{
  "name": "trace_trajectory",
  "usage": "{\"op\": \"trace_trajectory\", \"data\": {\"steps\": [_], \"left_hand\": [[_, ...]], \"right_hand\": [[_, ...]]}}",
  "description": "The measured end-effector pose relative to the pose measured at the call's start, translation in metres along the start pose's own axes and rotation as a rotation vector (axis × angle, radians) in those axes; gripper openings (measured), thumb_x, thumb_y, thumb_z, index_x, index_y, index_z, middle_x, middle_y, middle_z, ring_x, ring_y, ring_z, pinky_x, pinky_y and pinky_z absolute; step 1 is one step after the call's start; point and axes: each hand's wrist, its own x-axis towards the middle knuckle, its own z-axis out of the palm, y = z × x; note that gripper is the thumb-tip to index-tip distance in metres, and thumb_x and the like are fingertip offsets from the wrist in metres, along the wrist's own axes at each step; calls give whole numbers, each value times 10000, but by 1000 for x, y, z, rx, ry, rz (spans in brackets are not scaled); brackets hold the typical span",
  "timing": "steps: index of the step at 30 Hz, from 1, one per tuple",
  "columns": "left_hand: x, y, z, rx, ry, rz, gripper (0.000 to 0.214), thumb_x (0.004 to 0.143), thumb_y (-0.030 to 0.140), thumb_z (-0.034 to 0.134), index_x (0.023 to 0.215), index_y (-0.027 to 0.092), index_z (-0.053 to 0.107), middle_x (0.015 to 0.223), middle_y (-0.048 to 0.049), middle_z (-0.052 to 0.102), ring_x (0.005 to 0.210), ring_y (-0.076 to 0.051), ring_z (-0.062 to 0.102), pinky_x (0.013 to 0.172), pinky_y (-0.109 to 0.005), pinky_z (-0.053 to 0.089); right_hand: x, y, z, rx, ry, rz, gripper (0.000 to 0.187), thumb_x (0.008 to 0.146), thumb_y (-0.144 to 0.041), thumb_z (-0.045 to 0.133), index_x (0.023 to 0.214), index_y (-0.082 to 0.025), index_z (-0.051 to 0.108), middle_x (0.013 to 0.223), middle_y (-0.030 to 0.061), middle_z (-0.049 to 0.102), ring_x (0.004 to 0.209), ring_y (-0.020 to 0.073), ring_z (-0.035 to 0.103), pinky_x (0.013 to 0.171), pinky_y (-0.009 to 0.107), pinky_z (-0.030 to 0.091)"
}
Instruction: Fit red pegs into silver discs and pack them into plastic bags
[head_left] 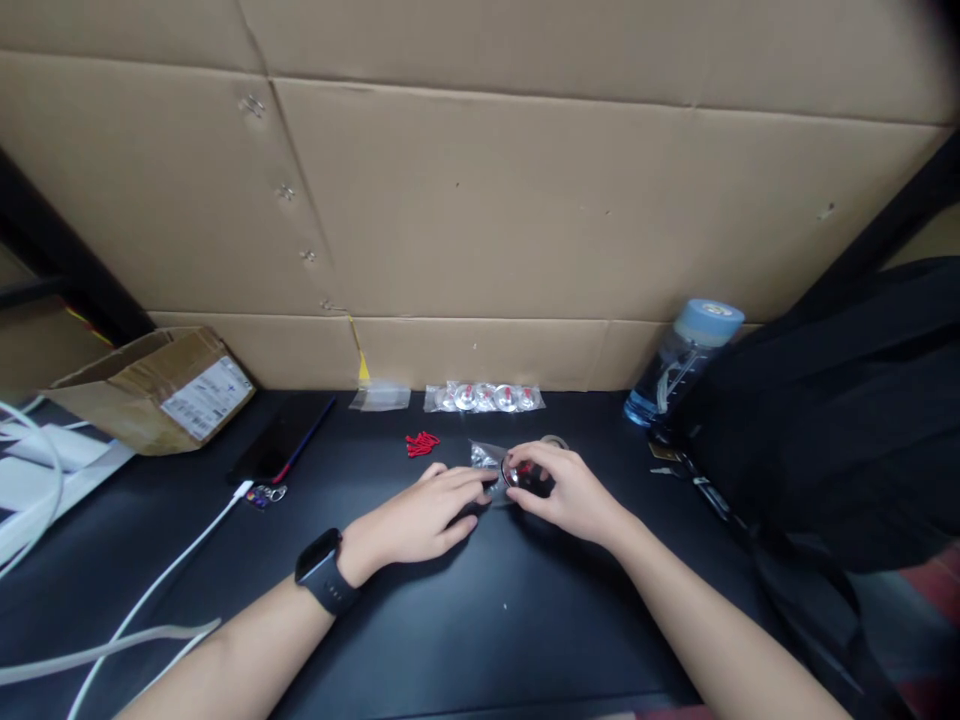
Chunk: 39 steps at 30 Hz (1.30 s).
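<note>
My right hand (562, 490) curves its thumb and fingers around the edge of a round, shiny disc (516, 472) with red on it; its exact kind is not clear. The disc lies at a small clear plastic bag (486, 457), and I cannot tell whether it is inside. My left hand (431, 508), with a black watch (328, 572) on the wrist, lies palm down, fingers stretched out and fingertips on the bag's left side. Its thumb is apart from the fingers. A small pile of red cords (422, 444) lies just beyond it.
Bagged silver discs (484, 398) lie in a row at the cardboard wall (480, 200), beside flat clear bags (381, 396). On the left are a phone (281, 440), a white cable (176, 575) and an open cardboard box (161, 390). A water bottle (679, 365) and black bag (847, 420) stand right.
</note>
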Motion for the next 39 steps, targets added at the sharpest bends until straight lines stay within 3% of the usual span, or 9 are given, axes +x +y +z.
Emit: {"op": "trace_trajectory", "data": {"steps": [5, 10, 15, 20, 27, 34, 39], "left_hand": [[-1, 1, 0, 67, 26, 4, 347, 945, 284, 580, 1277, 353, 648, 1502, -44, 528, 1364, -292, 466, 1089, -465, 400], [-2, 1, 2, 137, 39, -33, 383, 960, 366, 591, 1334, 438, 625, 1494, -44, 481, 1403, -355, 367, 1103, -552, 363], [-2, 3, 0, 162, 11, -46, 421, 997, 384, 537, 1408, 470, 558, 1386, -67, 521, 1281, -316, 456, 1042, -492, 428], [-2, 3, 0, 187, -4, -26, 431, 1009, 372, 518, 1432, 456, 536, 1494, -65, 470, 1342, -329, 438, 1068, -516, 408], [-4, -1, 4, 166, 9, -14, 436, 1011, 364, 519, 1441, 434, 537, 1549, -66, 440, 1384, -344, 410, 1086, -533, 400], [-3, 0, 4, 154, -28, -41, 444, 1005, 352, 533, 1438, 450, 535, 1576, -61, 413, 1404, -375, 382, 1086, -589, 391], [-3, -1, 4, 123, -36, -44, 445, 994, 329, 558, 1412, 482, 552, 1594, -49, 395, 1431, -391, 360, 1097, -623, 370]], "right_hand": [[0, 0, -4, -45, 139, 30, 209, 854, -236, 679, 1063, -251, 675, 1121, 65, 712, 950, 217, 671, 807, 328, 532], [-3, -6, -8, -46, -21, -12, 224, 818, -239, 708, 1040, -248, 680, 1015, 39, 725, 849, 193, 659, 754, 298, 513], [-7, -9, -6, -214, -134, 84, 156, 755, -252, 749, 888, -221, 675, 809, 21, 696, 694, 174, 619, 626, 265, 445], [-8, -9, -7, -304, -184, 76, 130, 748, -258, 753, 820, -201, 661, 788, 31, 683, 697, 180, 614, 639, 271, 423], [-7, -2, -4, -302, -182, 64, 156, 794, -317, 771, 849, -192, 696, 877, 42, 689, 747, 172, 618, 675, 264, 442], [-2, 4, 4, -242, -127, 152, 226, 763, -344, 859, 866, -194, 726, 818, 26, 720, 719, 171, 649, 652, 257, 447], [-1, 12, 2, -192, -152, 59, 151, 821, -302, 816, 914, -198, 759, 886, 45, 727, 754, 166, 661, 706, 262, 496]]}}
